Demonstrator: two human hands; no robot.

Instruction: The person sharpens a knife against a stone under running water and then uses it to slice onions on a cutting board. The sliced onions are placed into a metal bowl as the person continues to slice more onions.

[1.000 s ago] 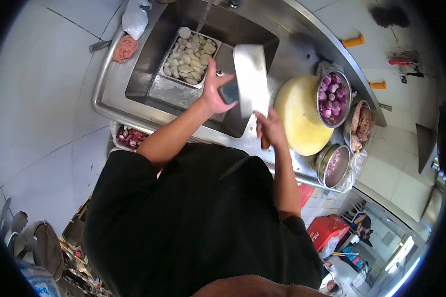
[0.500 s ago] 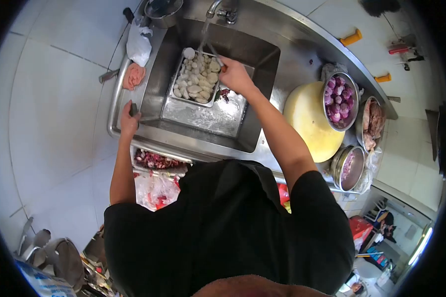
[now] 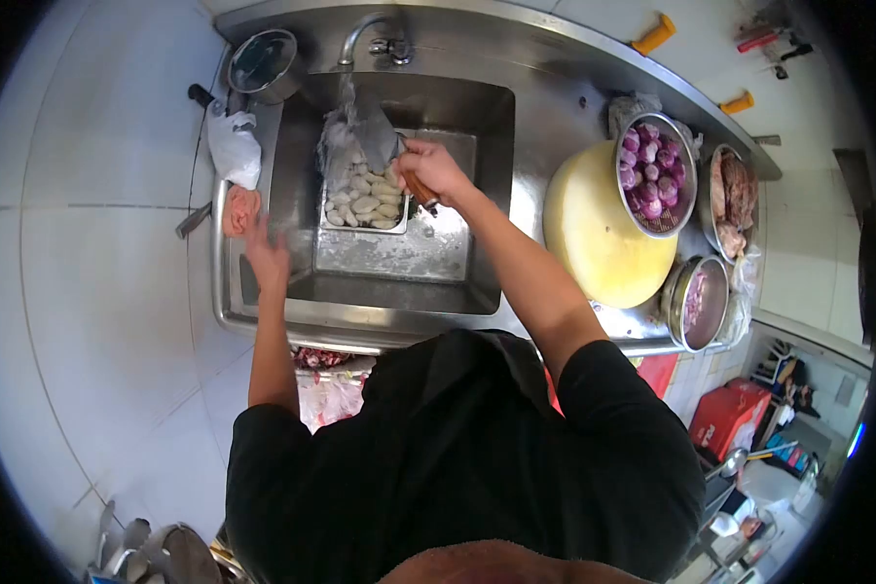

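Observation:
My right hand (image 3: 433,175) grips the wooden handle of a cleaver (image 3: 375,136), whose wide blade lies under the running water of the tap (image 3: 360,44). Below the blade, a metal tray (image 3: 403,220) of pale, rounded pieces (image 3: 365,202) sits in the sink (image 3: 389,263); water and glare hide its upper left part. Over the sink's left rim, my left hand (image 3: 266,258) is slightly blurred, its fingers apart and nothing visible in them. Just above its fingertips lies a crumpled pink item (image 3: 241,210), with a white plastic bag (image 3: 234,151) further up.
Right of the sink stands a thick round yellow board (image 3: 603,229), overlapped by a colander of purple onions (image 3: 657,175). Beyond are a bowl of meat (image 3: 735,195) and stacked metal bowls (image 3: 701,302). A metal pot (image 3: 266,66) stands at the sink's upper left corner.
The cleaver's blade has turned broadside under the water. My left hand has moved up towards the pink item; the dark-handled object it held is no longer seen in it. The view has shifted.

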